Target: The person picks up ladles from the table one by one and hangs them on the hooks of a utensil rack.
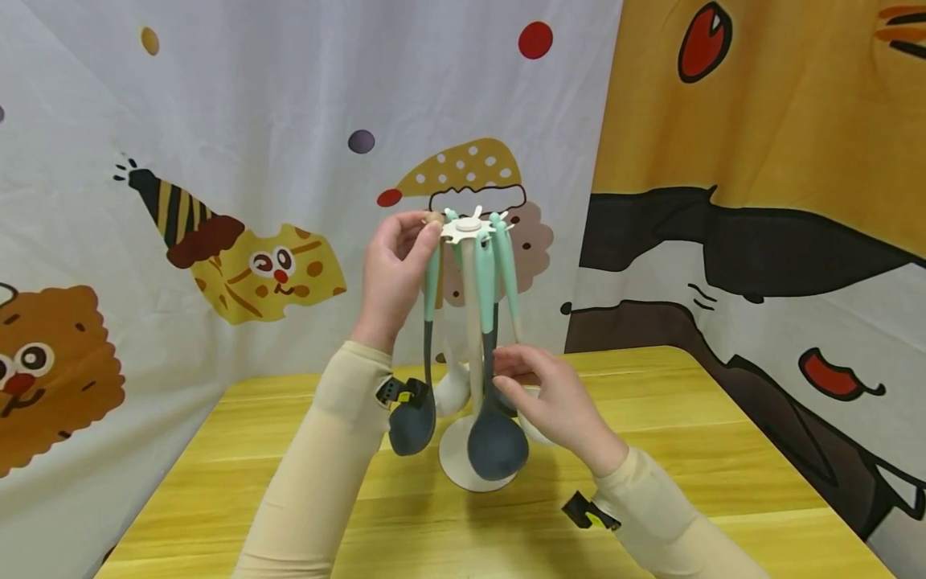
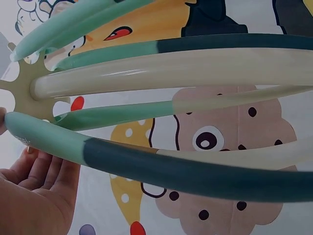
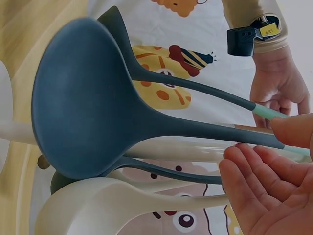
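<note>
A cream utensil stand [image 1: 457,454] carries several kitchen utensils on its notched top. At the top left, my left hand [image 1: 387,269] pinches the upper end of the mint handle of a dark spatula [image 1: 412,426]; the thumb covers that end in the head view. A dark ladle [image 1: 497,446] hangs at the front. My right hand [image 3: 274,191] is beside its shaft, thumb on one side and loosely bent fingers on the other, with a gap between them. Close to this hand hangs a white ladle [image 3: 83,210], partly hidden in the head view.
The stand rests on a yellow wood-grain table [image 1: 687,450]. Behind the stand hangs another white-headed utensil [image 1: 452,390]. A printed cartoon curtain [image 1: 289,104] closes off the back. Black wrist devices [image 1: 589,512] sit on both sleeves.
</note>
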